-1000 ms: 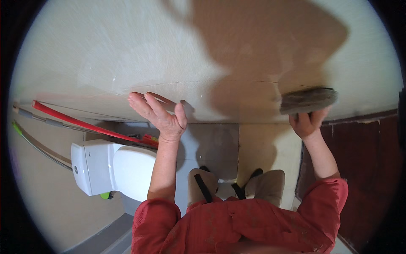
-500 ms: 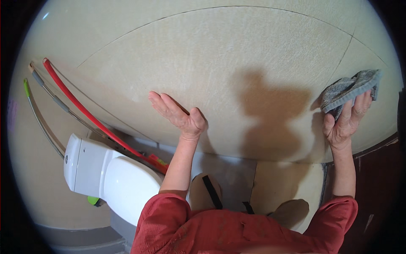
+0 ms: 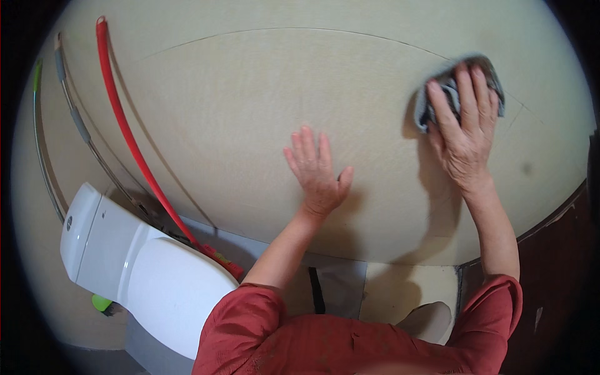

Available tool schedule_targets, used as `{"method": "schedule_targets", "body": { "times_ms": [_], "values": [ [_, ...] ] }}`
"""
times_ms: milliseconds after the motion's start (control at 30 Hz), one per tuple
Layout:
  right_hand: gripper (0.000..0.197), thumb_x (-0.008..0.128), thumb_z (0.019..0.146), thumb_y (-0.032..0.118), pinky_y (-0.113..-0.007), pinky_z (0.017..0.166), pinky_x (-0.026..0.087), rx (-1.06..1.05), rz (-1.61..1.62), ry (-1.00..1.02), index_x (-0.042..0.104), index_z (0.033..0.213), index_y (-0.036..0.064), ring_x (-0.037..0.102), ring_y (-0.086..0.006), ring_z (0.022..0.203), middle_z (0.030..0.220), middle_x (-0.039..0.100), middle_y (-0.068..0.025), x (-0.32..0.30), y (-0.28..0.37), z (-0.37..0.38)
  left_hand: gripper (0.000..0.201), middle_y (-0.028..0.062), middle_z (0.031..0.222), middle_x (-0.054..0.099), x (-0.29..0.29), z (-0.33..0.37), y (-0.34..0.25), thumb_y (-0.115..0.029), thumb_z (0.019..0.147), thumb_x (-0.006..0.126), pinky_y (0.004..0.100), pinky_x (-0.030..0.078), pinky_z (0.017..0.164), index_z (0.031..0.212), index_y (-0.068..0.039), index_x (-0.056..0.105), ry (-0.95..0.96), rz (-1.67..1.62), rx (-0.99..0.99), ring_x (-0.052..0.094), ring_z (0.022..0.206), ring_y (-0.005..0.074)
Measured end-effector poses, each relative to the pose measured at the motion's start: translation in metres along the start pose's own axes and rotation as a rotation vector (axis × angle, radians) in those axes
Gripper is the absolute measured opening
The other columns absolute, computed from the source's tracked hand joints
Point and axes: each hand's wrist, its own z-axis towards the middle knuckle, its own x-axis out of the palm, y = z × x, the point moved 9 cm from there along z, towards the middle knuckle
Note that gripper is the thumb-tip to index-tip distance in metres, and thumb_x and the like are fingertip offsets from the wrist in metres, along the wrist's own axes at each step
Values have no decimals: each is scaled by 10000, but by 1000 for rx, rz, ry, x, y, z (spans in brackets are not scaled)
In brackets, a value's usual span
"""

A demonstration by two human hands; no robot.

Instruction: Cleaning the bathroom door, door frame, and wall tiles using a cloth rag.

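My right hand (image 3: 465, 140) presses a bunched grey cloth (image 3: 494, 72) against the beige tiled wall (image 3: 237, 119), high on the right. Its fingers are bent over the cloth and hide part of it. Lower and nearer the middle, my left hand (image 3: 317, 181) is empty with its fingers spread, palm toward the wall. Whether that palm touches the tile, I cannot tell. Thin seams between tiles run above both hands and to the right of the cloth.
A white toilet (image 3: 178, 281) stands at lower left. Against the wall beside it lean a red pole (image 3: 128, 128), a metal pole with grey grips (image 3: 78, 122) and a green-ended pole (image 3: 39, 134). A green-headed brush (image 3: 102, 304) sits behind the toilet. A dark red-brown panel (image 3: 553, 262) borders the right.
My right hand has carried the cloth up and leftward across the wall. My left hand has shifted right and turned, its fingers now pointing up. The whole view has shifted too.
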Motion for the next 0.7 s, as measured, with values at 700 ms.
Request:
{"method": "schedule_targets", "body": {
  "times_ms": [700],
  "values": [
    [433,528,906,267,-474,1143,221,-438,104,-19,553,1315,123,349,-312,1375,1445,438,-129,130,327,186,532,170,1449,406,30,-28,-19,-356,965,458,534,297,1089,1432,-120,365,224,113,314,420,1281,392]
  ]
}}
